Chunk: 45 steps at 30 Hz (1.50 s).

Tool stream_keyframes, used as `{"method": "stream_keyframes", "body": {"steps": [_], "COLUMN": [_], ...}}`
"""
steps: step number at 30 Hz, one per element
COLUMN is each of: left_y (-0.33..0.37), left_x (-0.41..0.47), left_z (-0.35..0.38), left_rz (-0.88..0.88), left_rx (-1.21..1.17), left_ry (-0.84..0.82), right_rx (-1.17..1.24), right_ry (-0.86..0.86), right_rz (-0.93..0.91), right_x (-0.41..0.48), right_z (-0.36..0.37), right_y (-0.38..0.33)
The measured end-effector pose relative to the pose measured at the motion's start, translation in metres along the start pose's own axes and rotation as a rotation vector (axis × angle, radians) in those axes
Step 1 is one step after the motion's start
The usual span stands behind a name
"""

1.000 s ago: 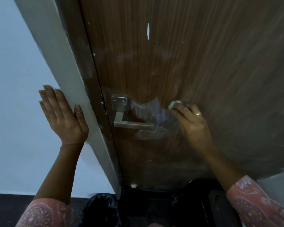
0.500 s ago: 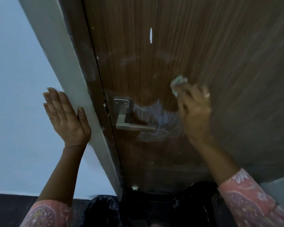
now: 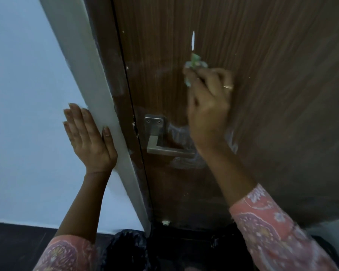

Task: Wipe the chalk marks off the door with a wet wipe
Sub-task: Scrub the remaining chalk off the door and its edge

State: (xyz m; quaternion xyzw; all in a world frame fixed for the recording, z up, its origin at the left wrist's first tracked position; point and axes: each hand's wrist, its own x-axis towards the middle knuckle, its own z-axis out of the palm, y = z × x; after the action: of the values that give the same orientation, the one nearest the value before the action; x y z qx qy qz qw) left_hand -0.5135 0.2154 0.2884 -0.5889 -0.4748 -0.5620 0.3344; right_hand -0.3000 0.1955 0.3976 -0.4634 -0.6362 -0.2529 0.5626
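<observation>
The right hand (image 3: 207, 106), fingers (image 3: 202, 75) clamped on the wipe (image 3: 194, 64), has climbed well above the door handle (image 3: 164, 145). The chalk smear (image 3: 184, 161) beside the handle remains, so wiping is unfinished. The left hand (image 3: 88, 137) stays flat, fingers together, left of the handle.

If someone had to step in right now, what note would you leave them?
Left hand: open, flat on the wall at the frame.
Right hand: holds the crumpled wipe against the door, above the handle.
Done: cannot tell.
Left: chalk smear around the handle; white streak just above the wipe.
</observation>
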Motion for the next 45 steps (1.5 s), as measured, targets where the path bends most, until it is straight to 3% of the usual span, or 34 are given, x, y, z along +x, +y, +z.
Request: {"method": "stream_keyframes", "body": {"steps": [4,6,8,13,15,19,22,24,27,29,31,35,37,39,43,45], "left_y": [0.000,-0.001,-0.001,0.000,0.001,0.004,0.005,0.005,0.005,0.004,0.004,0.004,0.004,0.005,0.005,0.003], "left_x": [-0.001,-0.002,-0.002,-0.001,-0.001,0.001,0.000,-0.002,-0.003,-0.003,-0.002,0.000,0.001,0.001,0.001,0.002], "left_z": [0.000,0.000,0.000,0.000,-0.001,-0.001,-0.002,-0.003,-0.003,-0.003,-0.003,-0.003,-0.003,-0.004,-0.003,-0.003], "left_rz": [0.008,0.010,0.004,-0.005,-0.014,-0.034,-0.033,-0.035,-0.049,-0.056,-0.058,-0.037,-0.039,-0.049,-0.052,-0.056], "left_rx": [-0.019,-0.023,-0.018,-0.004,-0.007,0.004,0.008,0.019,0.050,0.063,0.064,0.050,0.033,0.025,0.027,0.024], "left_ry": [0.000,-0.003,-0.005,-0.014,-0.019,-0.019,-0.015,-0.021,-0.045,-0.052,-0.048,-0.034,-0.032,-0.031,-0.044,-0.048], "right_rx": [0.015,0.026,-0.016,-0.094,-0.103,-0.063,-0.082,-0.135,-0.148,-0.123,-0.144,-0.216,-0.215,-0.206,-0.133,-0.121], "right_ry": [-0.183,-0.243,-0.255,-0.095,-0.218,-0.680,-0.800,-0.675,-0.273,-0.167,-0.271,-0.642,-0.723,-0.671,-0.269,-0.272], "right_rz": [-0.274,-0.325,-0.292,-0.101,-0.150,-0.166,-0.199,-0.240,-0.202,-0.202,-0.239,-0.318,-0.284,-0.209,-0.069,-0.067], "right_x": [0.001,-0.004,-0.011,-0.040,-0.070,-0.138,-0.152,-0.134,-0.084,-0.073,-0.093,-0.152,-0.162,-0.160,-0.131,-0.142], "right_z": [0.031,0.029,0.017,-0.025,-0.033,-0.048,-0.060,-0.063,-0.062,-0.061,-0.060,-0.065,-0.070,-0.075,-0.067,-0.057], "right_y": [-0.035,-0.033,-0.015,0.053,0.074,0.101,0.116,0.123,0.129,0.128,0.126,0.131,0.139,0.144,0.143,0.135]}}
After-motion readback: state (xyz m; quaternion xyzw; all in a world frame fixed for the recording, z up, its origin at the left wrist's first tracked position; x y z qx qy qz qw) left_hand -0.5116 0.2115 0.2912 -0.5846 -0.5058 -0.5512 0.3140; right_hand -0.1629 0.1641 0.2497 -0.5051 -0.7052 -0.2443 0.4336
